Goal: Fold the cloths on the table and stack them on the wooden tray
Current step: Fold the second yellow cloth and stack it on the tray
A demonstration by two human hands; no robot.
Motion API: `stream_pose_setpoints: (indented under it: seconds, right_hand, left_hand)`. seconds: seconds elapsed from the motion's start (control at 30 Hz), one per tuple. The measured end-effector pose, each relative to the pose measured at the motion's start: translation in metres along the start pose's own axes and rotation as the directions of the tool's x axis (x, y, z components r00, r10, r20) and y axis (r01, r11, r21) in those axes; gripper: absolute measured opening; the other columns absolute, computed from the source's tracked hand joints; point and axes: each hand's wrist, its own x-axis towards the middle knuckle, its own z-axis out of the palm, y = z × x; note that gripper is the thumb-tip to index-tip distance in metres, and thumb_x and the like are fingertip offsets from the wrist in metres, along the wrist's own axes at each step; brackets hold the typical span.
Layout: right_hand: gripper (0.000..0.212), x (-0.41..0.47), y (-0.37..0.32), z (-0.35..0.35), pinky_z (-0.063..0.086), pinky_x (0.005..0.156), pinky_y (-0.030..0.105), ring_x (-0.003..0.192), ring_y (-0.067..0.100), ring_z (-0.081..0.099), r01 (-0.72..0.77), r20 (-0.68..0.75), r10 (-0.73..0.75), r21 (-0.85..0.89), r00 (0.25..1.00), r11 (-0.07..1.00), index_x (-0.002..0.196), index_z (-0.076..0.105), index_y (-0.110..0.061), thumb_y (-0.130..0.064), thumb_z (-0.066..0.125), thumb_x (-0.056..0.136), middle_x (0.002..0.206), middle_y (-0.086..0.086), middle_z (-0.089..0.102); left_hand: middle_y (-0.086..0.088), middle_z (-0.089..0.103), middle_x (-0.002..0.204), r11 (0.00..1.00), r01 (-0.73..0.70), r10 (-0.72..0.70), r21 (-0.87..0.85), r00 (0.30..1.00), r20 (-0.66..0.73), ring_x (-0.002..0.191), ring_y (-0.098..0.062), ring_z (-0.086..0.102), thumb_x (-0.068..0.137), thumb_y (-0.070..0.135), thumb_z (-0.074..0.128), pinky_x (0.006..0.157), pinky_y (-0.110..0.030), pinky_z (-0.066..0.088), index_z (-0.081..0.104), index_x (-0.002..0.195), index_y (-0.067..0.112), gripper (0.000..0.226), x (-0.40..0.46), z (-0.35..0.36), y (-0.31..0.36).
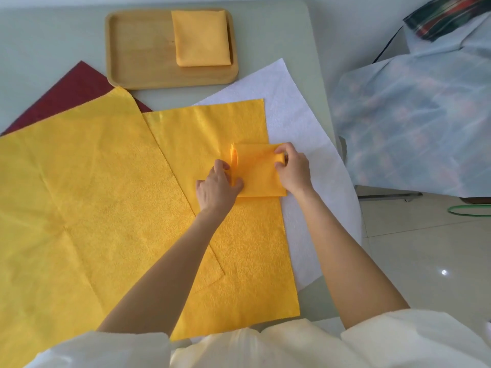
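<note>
A small folded yellow cloth [259, 172] lies on top of spread cloths near the table's right side. My left hand [218, 185] pinches its left edge, where a flap stands up. My right hand [292, 168] grips its right edge. Under it lies a flat yellow cloth [239, 248], overlapped on the left by a larger yellow cloth [79, 195]. A white cloth [289, 123] spreads beneath them on the right, and a dark red cloth [77, 94] shows at the back left. The wooden tray [138, 49] at the back holds one folded yellow cloth [202, 38].
The grey table [39, 43] ends at the right around its rounded edge [318, 62], with tiled floor beyond. A pale covered bulk [411, 128] stands to the right of the table. The tray's left half is bare wood.
</note>
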Motion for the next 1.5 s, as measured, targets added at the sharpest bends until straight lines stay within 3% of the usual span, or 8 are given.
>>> stream_pose_setpoints:
  seconds: [0.13, 0.27, 0.5, 0.63, 0.93, 1.13, 1.27, 1.5]
  right_hand:
    - [0.028, -0.007, -0.003, -0.018, 0.044, 0.071, 0.025, 0.086, 0.023, 0.057, -0.006, 0.069, -0.010, 0.227, 0.998, 0.974, 0.106, 0.055, -0.019, -0.002, 0.057, 0.085, 0.094, 0.003, 0.058]
    - [0.029, -0.031, -0.017, -0.034, 0.044, 0.077, 0.020, 0.088, 0.012, 0.055, 0.290, 0.032, -0.302, 0.204, 0.953, 0.935, 0.105, 0.057, -0.021, 0.000, 0.057, 0.085, 0.100, -0.008, 0.059]
    - [0.029, -0.026, -0.058, -0.054, 0.049, 0.077, 0.031, 0.094, 0.013, 0.057, 0.590, 0.138, -0.620, 0.207, 0.772, 0.781, 0.108, 0.063, -0.020, -0.001, 0.061, 0.086, 0.103, -0.007, 0.059]
    - [0.030, 0.008, -0.091, -0.059, 0.051, 0.075, 0.022, 0.089, 0.010, 0.061, 0.542, 0.118, -0.592, 0.292, 0.797, 0.788, 0.111, 0.062, -0.023, -0.007, 0.065, 0.085, 0.106, -0.015, 0.058]
    - [0.039, 0.153, -0.171, -0.041, 0.054, 0.066, 0.021, 0.072, 0.009, 0.065, 0.292, 0.063, -0.352, 0.432, 0.934, 0.853, 0.115, 0.059, -0.031, -0.011, 0.068, 0.083, 0.107, -0.011, 0.057]
    - [0.040, 0.228, -0.186, -0.019, 0.057, 0.073, 0.034, 0.081, 0.019, 0.065, 0.282, 0.071, -0.332, 0.376, 0.941, 0.882, 0.118, 0.060, -0.029, -0.012, 0.068, 0.083, 0.112, -0.001, 0.056]
    - [0.040, 0.256, -0.187, -0.009, 0.053, 0.081, 0.034, 0.091, 0.020, 0.061, 0.306, 0.025, -0.330, 0.319, 0.944, 0.897, 0.121, 0.059, -0.027, -0.015, 0.067, 0.084, 0.107, -0.005, 0.056]
    - [0.040, 0.268, -0.183, 0.005, 0.040, 0.074, 0.018, 0.079, 0.012, 0.056, 0.303, -0.072, -0.295, 0.240, 0.953, 0.922, 0.123, 0.056, -0.024, -0.020, 0.067, 0.084, 0.096, -0.002, 0.057]
  left_hand:
    - [-0.006, 0.039, 0.133, 0.991, -0.132, 0.133, -0.033, 0.991, 0.008, 0.120, -0.025, 0.042, 0.070, 0.034, 0.074, 0.096, -0.040, 0.034, 0.025, 0.141, 0.026, 0.087, 0.016, -0.007, -0.001]
    - [-0.006, 0.018, 0.149, 0.904, -0.361, 0.390, -0.226, 0.916, 0.094, 0.134, -0.027, 0.023, 0.063, 0.042, 0.081, 0.106, -0.039, 0.024, 0.017, 0.145, 0.028, 0.106, 0.041, -0.037, 0.008]
    - [0.009, 0.059, 0.106, 0.937, -0.285, 0.349, -0.201, 0.753, 0.559, 0.100, -0.011, 0.054, 0.072, 0.044, 0.075, 0.082, -0.024, 0.038, 0.056, 0.111, 0.027, 0.046, 0.081, -0.109, 0.001]
    - [0.005, 0.059, 0.082, 0.858, -0.073, 0.314, -0.508, 0.858, 0.407, 0.078, -0.009, 0.055, 0.082, 0.036, 0.068, 0.071, -0.022, 0.042, 0.061, 0.091, 0.013, 0.026, 0.098, -0.135, -0.009]
    - [0.000, 0.063, 0.110, 0.447, 0.105, 0.020, -0.888, 0.992, 0.127, 0.093, -0.014, 0.060, 0.091, 0.022, 0.058, 0.073, -0.026, 0.049, 0.037, 0.122, 0.033, 0.040, 0.196, -0.158, 0.015]
    - [0.003, 0.055, 0.109, 0.573, -0.049, 0.164, -0.818, 0.985, 0.056, 0.074, -0.005, 0.054, 0.088, -0.002, 0.049, 0.066, -0.025, 0.039, 0.054, 0.089, 0.032, 0.035, 0.256, -0.163, 0.010]
    - [0.007, 0.054, 0.120, 0.662, -0.063, 0.121, -0.747, 0.992, 0.024, 0.086, 0.000, 0.057, 0.090, 0.001, 0.049, 0.069, -0.011, 0.045, 0.061, 0.108, 0.030, 0.036, 0.287, -0.153, 0.013]
    - [0.003, 0.055, 0.125, 0.662, 0.012, 0.080, -0.749, 0.993, 0.087, 0.101, -0.016, 0.057, 0.085, -0.004, 0.052, 0.085, -0.027, 0.048, 0.059, 0.114, 0.032, 0.046, 0.303, -0.139, 0.007]
